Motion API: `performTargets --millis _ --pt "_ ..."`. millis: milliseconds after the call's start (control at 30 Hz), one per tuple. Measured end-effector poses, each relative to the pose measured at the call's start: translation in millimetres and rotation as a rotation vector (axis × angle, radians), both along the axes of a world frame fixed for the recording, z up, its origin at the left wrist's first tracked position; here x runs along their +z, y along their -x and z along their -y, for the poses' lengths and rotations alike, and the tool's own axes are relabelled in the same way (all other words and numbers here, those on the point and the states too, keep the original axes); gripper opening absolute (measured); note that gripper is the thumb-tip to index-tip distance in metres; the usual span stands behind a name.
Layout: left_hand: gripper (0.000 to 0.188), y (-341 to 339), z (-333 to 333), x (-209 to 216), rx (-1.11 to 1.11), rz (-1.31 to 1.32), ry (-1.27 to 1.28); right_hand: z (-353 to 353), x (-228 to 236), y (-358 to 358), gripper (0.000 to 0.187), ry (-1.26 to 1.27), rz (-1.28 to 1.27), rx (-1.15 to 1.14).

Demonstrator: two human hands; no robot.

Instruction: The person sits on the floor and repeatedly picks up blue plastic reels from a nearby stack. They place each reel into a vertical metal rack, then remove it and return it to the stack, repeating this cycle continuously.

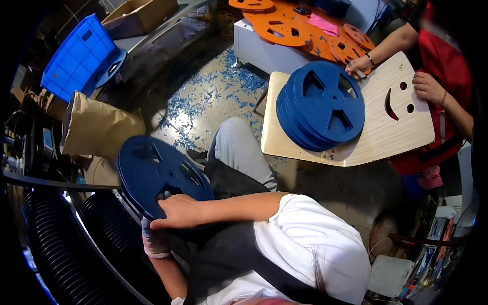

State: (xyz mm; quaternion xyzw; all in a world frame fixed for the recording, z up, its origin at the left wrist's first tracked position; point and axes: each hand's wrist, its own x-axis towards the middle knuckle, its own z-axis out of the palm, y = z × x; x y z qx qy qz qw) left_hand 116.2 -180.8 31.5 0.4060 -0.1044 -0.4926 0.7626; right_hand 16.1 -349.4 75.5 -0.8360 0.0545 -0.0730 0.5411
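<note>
Several blue plastic reels (137, 162) with cut-out windows are held tilted in a stack in front of me at the left. My right hand (179, 211) grips the near edge of the stack, its fingers hooked at a window of the top reel. Just below it, my left hand (155, 241), in a thin glove with greyish fingertips, grasps the lower rim; part of its fingers is hidden by the reels. Close to both hands, rows of dark reels (58, 249) stand on edge in a rack.
A taller stack of blue reels (325, 119) rests on a wooden chair (406, 129), where a co-worker's hands (429, 87) touch the backrest. Orange discs (282, 33) lie on a white cabinet (259, 53). Blue scraps (208, 89) litter the floor beside a paper sack (104, 127) and blue crate (79, 56).
</note>
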Motion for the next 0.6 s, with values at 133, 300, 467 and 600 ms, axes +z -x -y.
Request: performTargets --millis 133,300,467,600 --pt "0.063 13.9 2.8 21.4 0.107 0.007 -0.113 -4.7 2.5 -0.3 0.074 0.402 0.156 -0.085" --pt "0.059 38.8 32.2 66.7 0.14 0.116 -0.128 -7.7 5.4 5.9 0.072 0.601 0.202 -0.1" --pt "0.049 45.9 -5.7 65.5 0.377 -0.005 -0.276 5.1 -6.8 20.3 0.053 0.469 0.452 0.214" --pt "0.039 51.0 -34.0 45.9 0.443 -0.089 -0.074 41.2 -50.0 37.6 0.048 0.333 0.483 -0.012"
